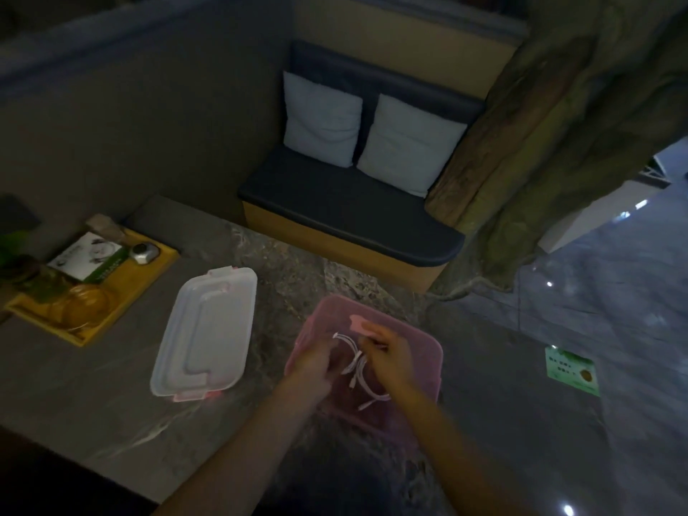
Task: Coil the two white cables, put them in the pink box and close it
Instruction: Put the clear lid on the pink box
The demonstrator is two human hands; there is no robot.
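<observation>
Hands work over my open pink plastic box [417, 366] on the bench: left hand [312, 361] and right hand [391, 361] pinch thin white cables [359, 366]. Loose ends might spring out and jam the clear lid [208, 333].

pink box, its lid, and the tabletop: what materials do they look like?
Pink box: looks like translucent plastic; the white cables and hands show faintly through its walls. Lid: frosted whitish plastic with a moulded raised panel and pink latches; semi-matte. Table: grey veined surface with a dull sheen, probably stone or a stone-look laminate; dim light leaves that open.
</observation>
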